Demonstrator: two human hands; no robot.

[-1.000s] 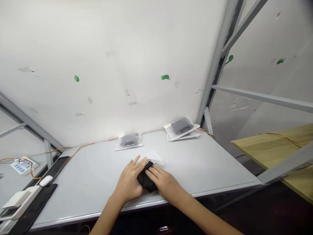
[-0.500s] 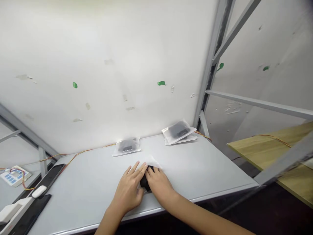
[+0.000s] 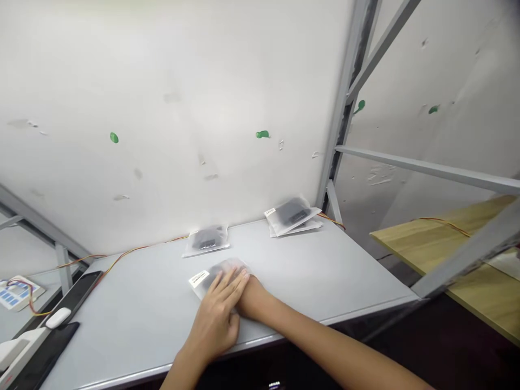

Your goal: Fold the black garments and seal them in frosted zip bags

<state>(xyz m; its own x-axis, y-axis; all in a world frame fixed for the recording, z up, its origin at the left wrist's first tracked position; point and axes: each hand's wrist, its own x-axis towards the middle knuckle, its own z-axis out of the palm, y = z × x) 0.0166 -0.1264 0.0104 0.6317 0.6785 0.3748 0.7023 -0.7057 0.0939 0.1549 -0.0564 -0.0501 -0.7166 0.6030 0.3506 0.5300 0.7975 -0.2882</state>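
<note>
A frosted plastic bag point(image 3: 205, 291) with a white label point(image 3: 199, 278) at its left corner lies on the grey table, something dark showing through it. My left hand point(image 3: 219, 309) rests flat over the bag, fingers stretched out and together, holding nothing. Its fingertips reach across my right hand point(image 3: 251, 297), which sits at the bag's right side. My right hand's fingers are hidden behind the left hand and the frosted plastic; whether they grip anything does not show.
Another frosted bag with a dark thing inside point(image 3: 208, 239) lies by the wall. Two more bags point(image 3: 293, 215) overlap at the back right. A black phone-like slab point(image 3: 83, 292), a white mouse-shaped object point(image 3: 58, 318) and thin wires point(image 3: 122, 257) are on the left. Metal frame bars point(image 3: 426, 168) stand right.
The bag has turned, so its labelled corner shows at left, and the black thing between my hands is covered by it. My right hand's fingers have gone out of sight; the left stays flat.
</note>
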